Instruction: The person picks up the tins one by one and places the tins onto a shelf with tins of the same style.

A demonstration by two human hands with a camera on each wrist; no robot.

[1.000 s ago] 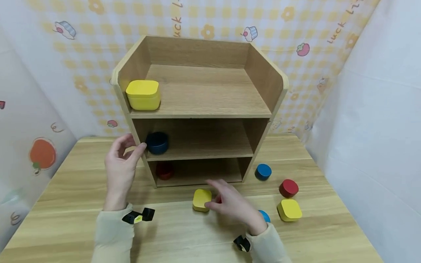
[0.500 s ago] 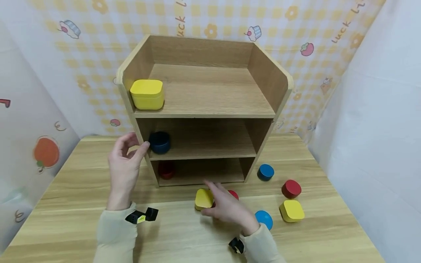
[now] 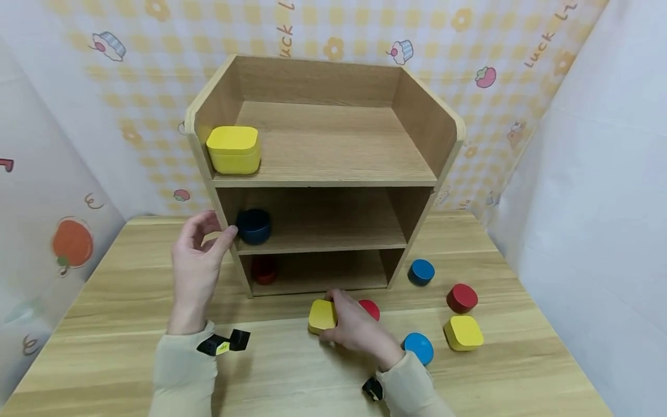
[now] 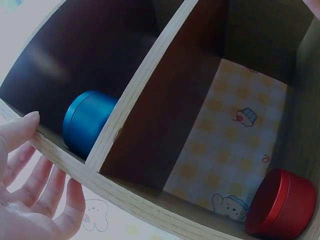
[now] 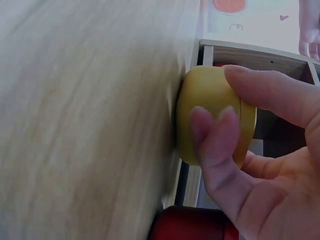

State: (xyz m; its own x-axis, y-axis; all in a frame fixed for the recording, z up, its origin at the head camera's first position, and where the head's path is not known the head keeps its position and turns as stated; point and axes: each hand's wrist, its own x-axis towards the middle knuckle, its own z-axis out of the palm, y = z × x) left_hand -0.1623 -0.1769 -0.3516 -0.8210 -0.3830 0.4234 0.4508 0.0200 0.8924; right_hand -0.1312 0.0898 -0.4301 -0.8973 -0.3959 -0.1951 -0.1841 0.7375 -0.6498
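Observation:
In front of the wooden shelf [image 3: 323,184], my right hand [image 3: 356,327] grips a small yellow lidded tin [image 3: 321,316] with rounded corners. The right wrist view has the thumb and fingers around the tin [image 5: 205,95], which is low at the tabletop. My left hand [image 3: 200,255] holds the shelf's left side panel, thumb on the front edge and fingers along the outer face. Just inside that panel, a round blue tin [image 3: 253,226] sits on the middle level. Below it is a round red tin [image 3: 264,270], and a larger yellow tin [image 3: 234,150] stands on top.
Right of the right hand lie a red tin [image 3: 369,309] and a light blue tin [image 3: 418,348]. Farther right on the table [image 3: 516,359] stand a blue tin [image 3: 421,272], a dark red tin [image 3: 462,298] and a second small yellow tin [image 3: 464,333]. A checked cloth [image 3: 333,29] hangs behind.
My right hand has come in to the small yellow tin and its fingers have closed around it. The left hand stays at the shelf's side panel.

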